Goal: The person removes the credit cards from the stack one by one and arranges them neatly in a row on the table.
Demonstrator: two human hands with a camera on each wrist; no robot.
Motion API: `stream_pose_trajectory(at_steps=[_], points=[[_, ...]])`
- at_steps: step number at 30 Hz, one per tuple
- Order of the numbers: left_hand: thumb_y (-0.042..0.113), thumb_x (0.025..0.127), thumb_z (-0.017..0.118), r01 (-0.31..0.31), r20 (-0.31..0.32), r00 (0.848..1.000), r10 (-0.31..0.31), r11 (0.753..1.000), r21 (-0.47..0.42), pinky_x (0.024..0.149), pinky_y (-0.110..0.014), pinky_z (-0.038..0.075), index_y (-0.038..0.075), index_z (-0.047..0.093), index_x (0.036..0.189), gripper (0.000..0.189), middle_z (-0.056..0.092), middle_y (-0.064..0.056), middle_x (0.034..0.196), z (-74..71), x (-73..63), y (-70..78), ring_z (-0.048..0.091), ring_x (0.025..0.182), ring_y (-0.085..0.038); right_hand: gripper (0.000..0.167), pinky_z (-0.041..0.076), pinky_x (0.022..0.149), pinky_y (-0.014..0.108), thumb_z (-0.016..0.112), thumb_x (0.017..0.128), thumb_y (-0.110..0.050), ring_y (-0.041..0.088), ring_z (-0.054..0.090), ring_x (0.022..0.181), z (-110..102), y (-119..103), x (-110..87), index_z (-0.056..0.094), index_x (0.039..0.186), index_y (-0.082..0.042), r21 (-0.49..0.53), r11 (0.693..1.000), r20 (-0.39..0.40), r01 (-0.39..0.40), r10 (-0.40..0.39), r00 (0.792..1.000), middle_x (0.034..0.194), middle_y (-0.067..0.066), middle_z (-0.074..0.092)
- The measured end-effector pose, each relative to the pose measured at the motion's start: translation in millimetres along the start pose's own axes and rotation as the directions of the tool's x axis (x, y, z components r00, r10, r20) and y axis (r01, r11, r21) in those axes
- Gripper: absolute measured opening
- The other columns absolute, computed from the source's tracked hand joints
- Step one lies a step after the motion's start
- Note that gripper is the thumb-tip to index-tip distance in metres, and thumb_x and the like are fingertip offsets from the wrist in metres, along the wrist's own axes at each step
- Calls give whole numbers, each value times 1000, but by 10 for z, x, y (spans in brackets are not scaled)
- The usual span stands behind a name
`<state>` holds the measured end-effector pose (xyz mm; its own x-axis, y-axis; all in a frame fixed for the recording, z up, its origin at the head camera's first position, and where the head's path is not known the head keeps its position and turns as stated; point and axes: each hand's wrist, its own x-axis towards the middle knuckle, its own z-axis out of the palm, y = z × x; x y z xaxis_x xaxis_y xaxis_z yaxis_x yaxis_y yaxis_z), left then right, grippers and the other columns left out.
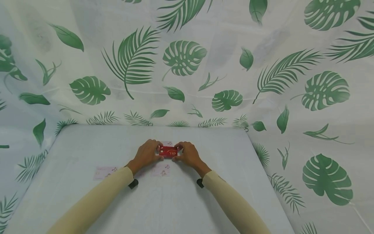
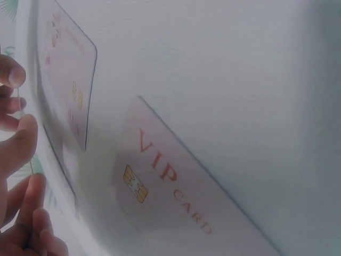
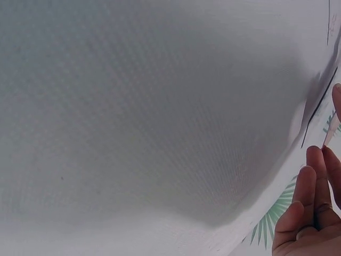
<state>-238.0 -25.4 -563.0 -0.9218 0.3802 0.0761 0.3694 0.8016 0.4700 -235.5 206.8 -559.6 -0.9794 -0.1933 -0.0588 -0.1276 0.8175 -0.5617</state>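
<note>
A red card (image 1: 168, 151) marked VIP, with a small chip on it, is held up over the far half of the table. My left hand (image 1: 147, 152) pinches its left end between thumb and fingers. At the opposite end, the right hand (image 1: 188, 155) grips it the same way. In the left wrist view the card shows only as a thin edge between the left fingers (image 2: 21, 138). Fingers of the right hand (image 3: 314, 213) appear at the right border of the right wrist view, with the card edge-on.
Pale pink cards lie flat on the white-covered table (image 1: 175, 208): one at left (image 1: 100, 173), one nearer the middle (image 1: 161, 170), and one partly hidden behind the red card (image 1: 167, 143). A leaf-patterned curtain (image 1: 222, 65) stands behind the table and along its sides.
</note>
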Motion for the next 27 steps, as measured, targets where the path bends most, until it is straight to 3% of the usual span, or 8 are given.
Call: stream_pose_trajectory(at_steps=[13,27], points=[[33,82,94,-20,-6,1000,20,999,-30,88,-38,51,11,69,130,58,63,-2,96,26,-19,-2,53,97,-19,54,53,90,38,94,82,-28,20,58,100,14,17,-30,73,130,-18,14,1000,2,-22,22,1000,111,2,70],[35,82,94,-11,4,1000,11,1000,-2,88,-39,53,11,70,130,59,65,-2,95,0,-57,34,54,96,-19,55,54,91,39,94,82,-28,21,60,101,0,-5,-83,73,131,-17,43,999,11,-20,19,1000,112,3,71]])
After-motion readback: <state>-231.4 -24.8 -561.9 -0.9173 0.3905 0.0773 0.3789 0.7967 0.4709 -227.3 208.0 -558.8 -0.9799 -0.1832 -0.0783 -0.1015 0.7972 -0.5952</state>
